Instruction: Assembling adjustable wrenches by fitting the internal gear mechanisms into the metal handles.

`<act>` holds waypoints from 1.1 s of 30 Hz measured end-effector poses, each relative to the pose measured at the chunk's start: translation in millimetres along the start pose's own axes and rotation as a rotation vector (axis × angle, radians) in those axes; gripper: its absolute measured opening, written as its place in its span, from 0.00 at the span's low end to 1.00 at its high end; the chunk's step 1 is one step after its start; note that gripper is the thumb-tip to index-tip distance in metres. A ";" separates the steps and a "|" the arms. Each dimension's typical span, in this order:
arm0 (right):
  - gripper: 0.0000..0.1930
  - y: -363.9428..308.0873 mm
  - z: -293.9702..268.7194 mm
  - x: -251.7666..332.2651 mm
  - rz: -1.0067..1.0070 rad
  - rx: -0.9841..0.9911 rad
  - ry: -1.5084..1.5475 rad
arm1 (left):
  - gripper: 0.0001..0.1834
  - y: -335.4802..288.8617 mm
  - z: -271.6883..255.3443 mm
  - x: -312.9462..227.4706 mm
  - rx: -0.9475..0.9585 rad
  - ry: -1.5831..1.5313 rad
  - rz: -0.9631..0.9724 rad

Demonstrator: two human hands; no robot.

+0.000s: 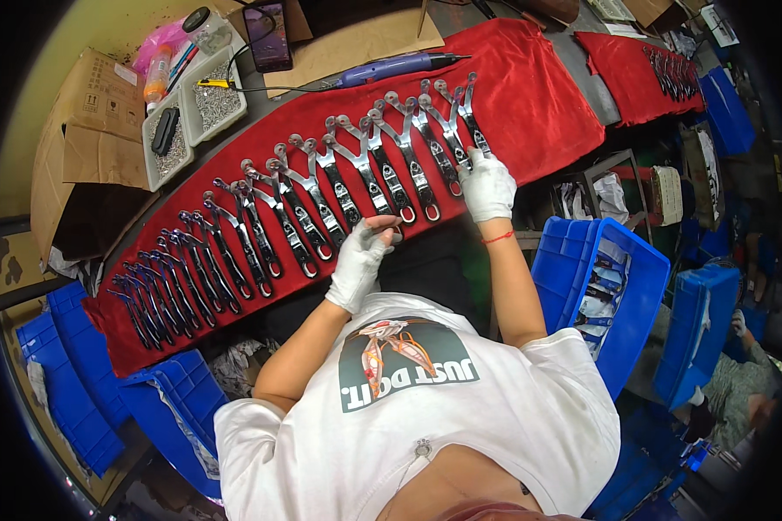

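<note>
On your far left, stacked blue plastic bins (74,391) sit low, maybe so they don't crowd the grey counter (584,78). Next comes a brown cardboard box (100,113) with its flaps open.

From there, shiny black-and-silver metal pieces shaped like a Y (342,193) lie in a long row on a soft red cloth (547,95). Their forked ends point away from you and their handles point toward you, which probably makes them easy to grab. The cloth likely saves them from scratches.

Behind the row, two white plastic trays (223,125) hold tiny silver metal bits (217,102), perhaps so they can't roll off. A long blue-purple power tool with a black cord (391,69) lies along the back, out of the way but within reach.

Your left hand (361,265), in a white glove, has its fingers half bent by the handle ends near the middle. I can't tell if it pinches one. Your right hand (488,187), gloved in white too, has its fingers bent in and seems to pinch the low end of the last piece on the right (475,128).

Beside your right arm, a deep blue plastic bin (639,321) stands tilted, with more parts (604,282) inside, maybe wrapped so they don't rub.
</note>
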State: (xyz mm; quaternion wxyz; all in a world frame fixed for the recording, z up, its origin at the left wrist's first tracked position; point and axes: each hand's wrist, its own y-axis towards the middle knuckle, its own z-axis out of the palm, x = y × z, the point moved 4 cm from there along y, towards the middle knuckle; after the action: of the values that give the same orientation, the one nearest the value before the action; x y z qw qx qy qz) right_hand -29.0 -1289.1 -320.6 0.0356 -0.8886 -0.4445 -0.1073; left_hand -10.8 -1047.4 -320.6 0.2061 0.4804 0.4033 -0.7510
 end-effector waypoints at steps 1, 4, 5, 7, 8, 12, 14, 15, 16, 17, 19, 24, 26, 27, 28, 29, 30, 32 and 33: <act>0.17 0.8 -1.5 0.8 -0.001 -0.001 -0.004 | 0.15 -1.7 -4.1 -2.9 -0.004 0.000 -0.007; 0.16 5.7 0.7 2.6 0.038 0.064 -0.048 | 0.13 -5.2 -19.1 -5.3 -0.065 -0.010 -0.006; 0.16 6.9 1.8 1.6 0.028 0.076 -0.078 | 0.13 -6.7 -23.3 -7.9 -0.088 -0.021 -0.008; 0.15 7.9 0.9 3.2 0.009 0.087 -0.104 | 0.13 -9.8 -33.8 -12.0 -0.087 -0.027 0.012; 0.14 7.8 -0.3 4.9 -0.002 0.092 -0.101 | 0.13 -10.9 -40.4 -13.1 -0.093 -0.028 0.015; 0.11 13.2 5.7 11.6 -0.071 0.101 -0.170 | 0.13 -16.1 -66.5 -19.7 -0.111 0.052 0.090; 0.09 17.3 3.3 16.1 -0.112 0.119 -0.212 | 0.12 -14.1 -86.1 -32.4 -0.136 0.187 0.079; 0.09 19.3 -5.2 16.5 -0.130 0.135 -0.206 | 0.12 -16.6 -93.2 -58.6 -0.173 0.366 0.126; 0.09 22.8 -16.1 24.7 -0.187 0.084 -0.199 | 0.13 -13.8 -111.3 -72.7 -0.232 0.606 0.335; 0.09 27.0 -25.8 38.9 -0.152 -0.044 -0.148 | 0.14 -10.8 -131.9 -88.6 -0.287 0.854 0.539; 0.10 34.8 -49.8 94.7 -0.303 -0.110 0.099 | 0.13 -4.4 -178.1 -128.2 -0.503 1.237 0.693; 0.10 67.1 -16.4 297.1 -0.875 0.070 0.464 | 0.14 54.1 -335.2 -164.5 -0.828 1.371 0.375; 0.11 97.1 29.6 366.6 -0.935 0.138 0.358 | 0.15 82.5 -363.4 -163.9 -0.701 1.481 0.292; 0.12 107.1 52.7 402.5 -0.951 0.172 0.283 | 0.17 93.3 -387.4 -154.0 -0.646 1.519 0.199; 0.13 123.4 78.5 419.9 -0.929 0.238 0.123 | 0.21 107.6 -387.1 -149.2 -0.577 1.506 0.119; 0.14 134.5 92.4 435.9 -0.909 0.303 -0.029 | 0.27 122.2 -395.0 -144.8 -0.541 1.462 -0.001; 0.14 133.7 100.2 445.9 -0.873 0.473 -0.191 | 0.30 122.9 -397.2 -144.2 -0.549 1.448 0.011; 0.15 136.0 102.3 466.2 -0.893 0.531 -0.161 | 0.32 124.9 -408.7 -144.6 -0.559 1.429 0.005; 0.16 135.4 102.4 469.8 -0.900 0.582 -0.139 | 0.33 125.1 -408.1 -150.4 -0.537 1.443 -0.023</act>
State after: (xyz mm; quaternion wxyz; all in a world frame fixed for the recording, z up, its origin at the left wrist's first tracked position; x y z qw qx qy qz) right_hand 368.7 -986.9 -311.6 0.2014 -0.5688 -0.7939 0.0745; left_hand 371.2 -804.9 -325.0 -0.0063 0.7807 0.6112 -0.1300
